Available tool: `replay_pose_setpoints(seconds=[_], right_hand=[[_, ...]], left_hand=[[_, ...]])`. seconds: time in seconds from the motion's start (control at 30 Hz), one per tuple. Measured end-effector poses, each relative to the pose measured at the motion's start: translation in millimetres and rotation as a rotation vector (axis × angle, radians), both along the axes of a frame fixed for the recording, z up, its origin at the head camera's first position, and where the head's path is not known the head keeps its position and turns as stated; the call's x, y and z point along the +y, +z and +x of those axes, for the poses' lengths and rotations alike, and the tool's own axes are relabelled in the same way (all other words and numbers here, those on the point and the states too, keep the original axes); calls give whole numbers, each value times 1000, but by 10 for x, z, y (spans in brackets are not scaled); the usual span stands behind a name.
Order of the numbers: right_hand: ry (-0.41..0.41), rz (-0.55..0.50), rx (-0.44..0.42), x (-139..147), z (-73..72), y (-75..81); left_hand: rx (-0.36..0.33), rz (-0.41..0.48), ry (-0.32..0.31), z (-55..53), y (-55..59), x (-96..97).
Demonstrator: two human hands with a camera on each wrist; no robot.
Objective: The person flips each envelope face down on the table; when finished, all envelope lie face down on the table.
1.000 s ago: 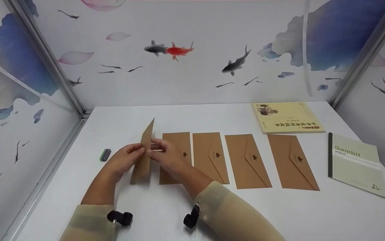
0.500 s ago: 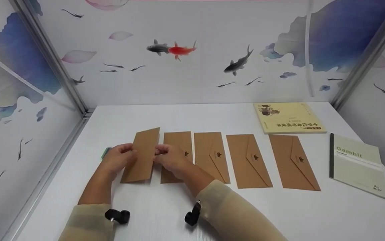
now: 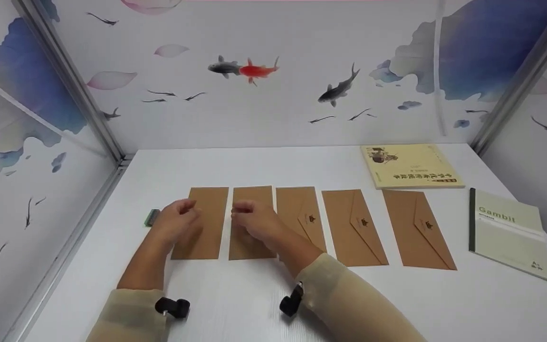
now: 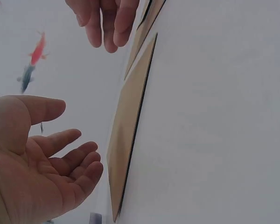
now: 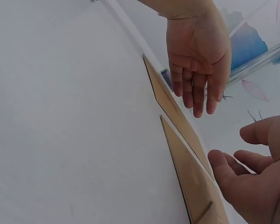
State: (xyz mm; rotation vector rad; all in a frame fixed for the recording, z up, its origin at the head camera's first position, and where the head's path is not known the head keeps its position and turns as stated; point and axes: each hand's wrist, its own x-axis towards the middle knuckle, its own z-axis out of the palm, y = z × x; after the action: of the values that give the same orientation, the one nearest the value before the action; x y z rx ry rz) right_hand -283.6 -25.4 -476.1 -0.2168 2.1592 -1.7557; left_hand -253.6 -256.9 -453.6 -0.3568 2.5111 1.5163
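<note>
Five brown envelopes lie in a row on the white table, as the head view shows. The leftmost envelope (image 3: 210, 223) lies flat, its upper side plain. My left hand (image 3: 174, 223) hovers over its left edge with loosely bent fingers and nothing in them. Above the second envelope (image 3: 253, 193) is my right hand (image 3: 260, 223), also holding nothing, its fingers relaxed. That hand hides part of the second envelope. In the left wrist view a gap separates my left hand (image 4: 51, 163) from the leftmost envelope (image 4: 128, 121). Three envelopes farther right, including the middle one (image 3: 297, 204), show pointed flaps and crown prints.
Left of the envelopes sits a small green and dark block (image 3: 151, 217), partly behind the left hand. A yellow book (image 3: 411, 166) lies at the back right, and a pale green notebook (image 3: 511, 237) at the right. Printed wall panels (image 3: 283, 114) enclose the table (image 3: 235, 299).
The leftmost envelope was tilted up between both hands and now lies flat, let go. My right hand has moved right, over the second envelope.
</note>
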Motion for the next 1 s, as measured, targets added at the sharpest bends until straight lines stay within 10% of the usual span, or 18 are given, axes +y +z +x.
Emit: replay_pose_setpoints(seconds=[0.5,1.0], right_hand=[[-23,-37,47,789,-163,85],[-41,32,-22,815,-149,-28]], left_hand=[[28,273,-113,-196,-59,665],[0,337,-81,-155,-134,637]])
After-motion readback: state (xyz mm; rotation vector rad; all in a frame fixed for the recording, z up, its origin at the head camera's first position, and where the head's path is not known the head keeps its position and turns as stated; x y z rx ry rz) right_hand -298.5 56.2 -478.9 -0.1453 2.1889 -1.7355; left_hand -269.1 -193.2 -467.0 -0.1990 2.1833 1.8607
